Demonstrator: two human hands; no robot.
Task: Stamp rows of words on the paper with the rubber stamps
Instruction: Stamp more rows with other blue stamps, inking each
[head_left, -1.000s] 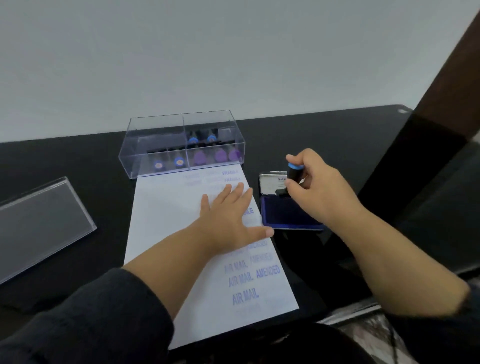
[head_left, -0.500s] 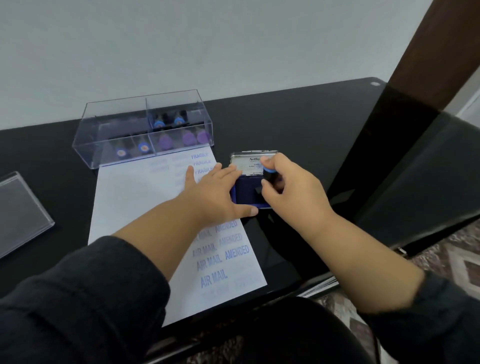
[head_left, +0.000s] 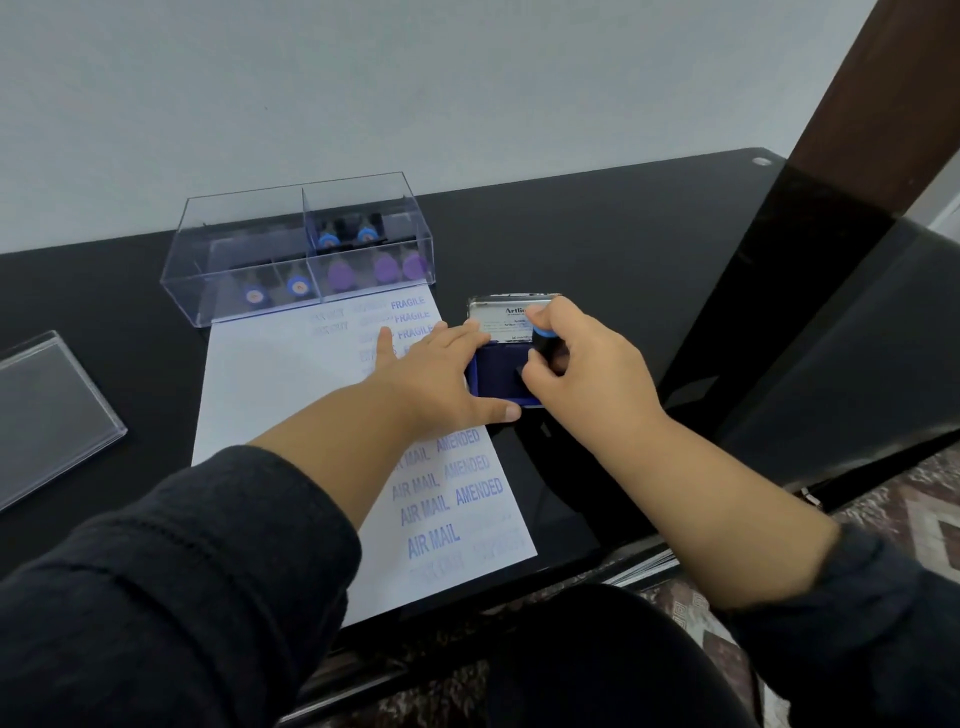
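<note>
Taking the paper (head_left: 291, 415) as my landmark: it lies on the table (head_left: 597, 244) in front of me. The stamp box (head_left: 298, 249) sits at its far edge, stamps inside it. The ink pad (head_left: 501, 371) lies just beside its right edge, lid (head_left: 498, 317) behind. A flat tray (head_left: 47, 410) lies well to its left. My left hand (head_left: 436, 379) rests flat on its right side; my right hand (head_left: 582, 364) holds a stamp (head_left: 543, 340) over the pad.

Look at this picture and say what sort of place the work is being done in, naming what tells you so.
Probably a desk at home or in a small office: a glossy black table against a plain wall, a sheet of paper with stamped words, an ink pad, and a patterned carpet below.
</note>
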